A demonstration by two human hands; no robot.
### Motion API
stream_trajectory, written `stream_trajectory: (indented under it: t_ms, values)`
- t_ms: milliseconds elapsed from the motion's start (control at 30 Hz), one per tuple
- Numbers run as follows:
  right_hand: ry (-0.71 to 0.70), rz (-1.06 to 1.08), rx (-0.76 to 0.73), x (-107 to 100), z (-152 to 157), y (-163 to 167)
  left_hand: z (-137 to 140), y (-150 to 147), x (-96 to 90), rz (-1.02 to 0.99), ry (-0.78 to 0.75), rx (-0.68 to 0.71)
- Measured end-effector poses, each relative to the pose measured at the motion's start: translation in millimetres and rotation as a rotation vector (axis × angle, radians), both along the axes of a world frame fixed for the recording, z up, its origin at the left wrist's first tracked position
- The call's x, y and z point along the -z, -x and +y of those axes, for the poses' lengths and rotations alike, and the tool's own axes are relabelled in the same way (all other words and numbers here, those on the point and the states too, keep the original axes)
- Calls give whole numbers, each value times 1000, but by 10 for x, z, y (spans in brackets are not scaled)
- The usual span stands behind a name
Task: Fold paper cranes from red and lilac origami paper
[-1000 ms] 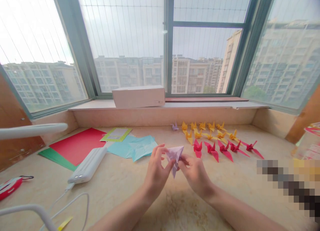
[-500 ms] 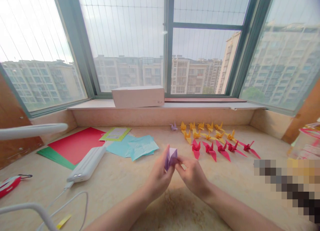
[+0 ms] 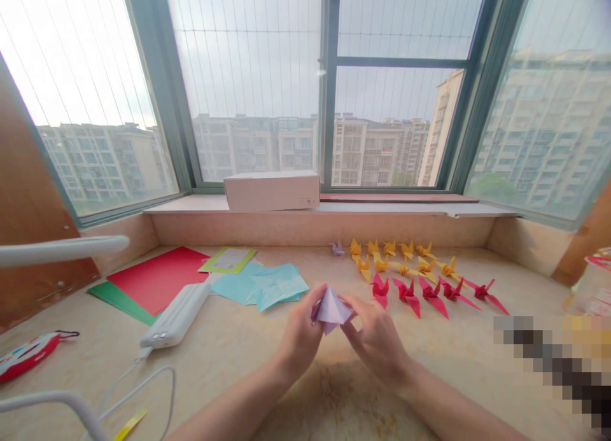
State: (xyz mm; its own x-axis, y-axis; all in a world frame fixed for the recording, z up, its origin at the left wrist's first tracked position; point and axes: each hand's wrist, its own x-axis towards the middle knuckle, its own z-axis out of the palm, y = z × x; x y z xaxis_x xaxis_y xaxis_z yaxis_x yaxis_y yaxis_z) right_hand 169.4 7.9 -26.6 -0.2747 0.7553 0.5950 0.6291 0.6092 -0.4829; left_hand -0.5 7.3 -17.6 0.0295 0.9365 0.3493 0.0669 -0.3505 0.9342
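We find the left hand [image 3: 301,329] and the right hand [image 3: 379,333] facing each other above the near middle of the surface [image 3: 238,364]; between them is a folded lavender paper [image 3: 333,310], its point upward; the left grip is closed on the paper's left side, and the right grip is closed on its right edge, fingertips partly hidden.

Right of centre, beyond the right hand, we record five red cranes [image 3: 432,291] in a row; behind them stand ten yellow cranes [image 3: 390,248] in two rows, with one small lavender crane [image 3: 337,249] at the left end of the back row.

Left of the hands we note light-blue sheets [image 3: 281,286], creased and overlapping; farther left, a red sheet [image 3: 157,274] lies partly over a green sheet [image 3: 119,303]; a white power bank [image 3: 175,318] lies near them, a cable [image 3: 174,390] running from its near end; a white box [image 3: 272,193] rests on the sill [image 3: 391,208].
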Motion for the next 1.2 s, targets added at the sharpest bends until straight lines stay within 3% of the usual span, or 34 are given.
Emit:
stream_trajectory:
  t_ms: [200, 433, 700, 967, 1067, 1200]
  values:
    - [4, -34, 6, 9, -6, -18, -52, -31, -40, 95, -55, -5]
    - [41, 210, -237, -79, 54, -115, 7, 0, -79, -149, 57, 69]
    - [112, 315, -277, -72, 121, -134, -41, 26, -127, -456, 174, 346]
    - [230, 348, -386, -150, 56, -169, 3, 51, -159, -389, 205, 307]
    - [240, 400, -335, -149, 60, -165, 9, 47, -147, -403, 188, 316]
    - [244, 506, -264, -73, 106, -78, 53, 31, -99, -407, 185, 230]
